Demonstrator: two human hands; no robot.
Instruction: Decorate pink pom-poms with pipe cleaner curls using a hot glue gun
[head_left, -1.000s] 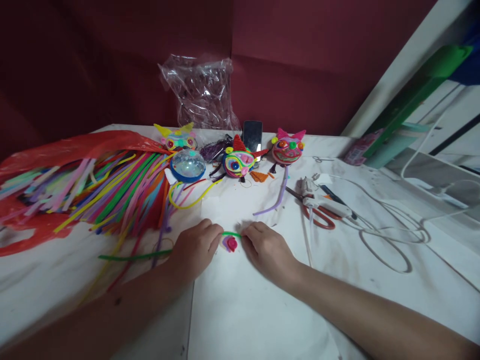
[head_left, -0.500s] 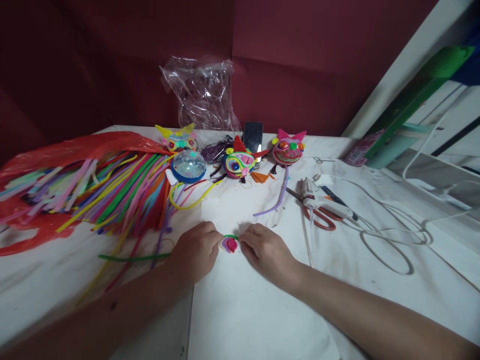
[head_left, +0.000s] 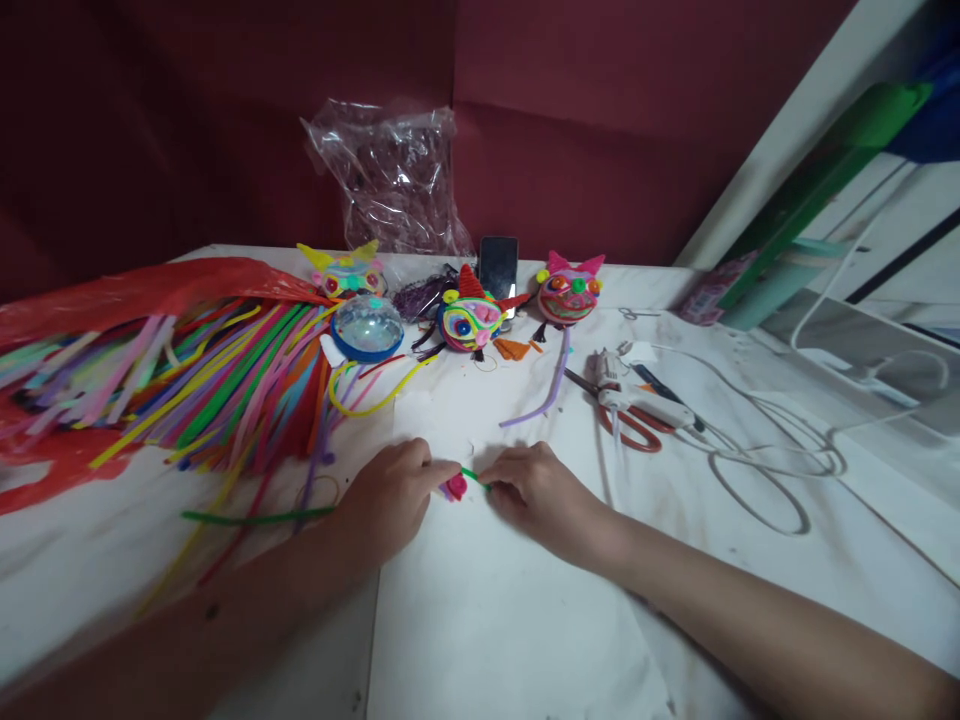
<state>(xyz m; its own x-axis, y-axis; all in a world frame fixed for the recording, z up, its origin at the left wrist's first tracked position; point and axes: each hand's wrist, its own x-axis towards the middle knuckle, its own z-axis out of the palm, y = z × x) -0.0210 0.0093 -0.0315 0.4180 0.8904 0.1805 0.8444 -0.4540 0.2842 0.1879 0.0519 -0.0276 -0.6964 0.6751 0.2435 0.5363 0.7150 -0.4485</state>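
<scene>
Both my hands are over the white paper [head_left: 480, 610], close together. A short stretch of green pipe cleaner [head_left: 474, 477] shows between my fingertips. My left hand [head_left: 397, 495] is closed, its index finger and thumb pressed at the left end of that stretch. Pinched round the other end is my right hand [head_left: 536, 495]. Just under my left fingertips lies a small coiled pink and purple piece [head_left: 455, 488], partly covered by the finger. Another green length [head_left: 255, 517] emerges at the left of my left wrist; whether it is the same pipe cleaner is hidden.
Coloured pipe cleaners [head_left: 240, 390] spill from a red plastic bag [head_left: 202, 275] on the left. Behind my hands sit decorated animal heads [head_left: 469, 322], a clear dome [head_left: 367, 328] and a phone [head_left: 499, 262]. On the right lie a glue gun [head_left: 615, 385], scissors [head_left: 637, 428] and a looped cable [head_left: 799, 520].
My left index finger has extended to the right over the coiled piece, covering more of it. The green stretch, arched over the piece before, now slants down toward my right hand.
</scene>
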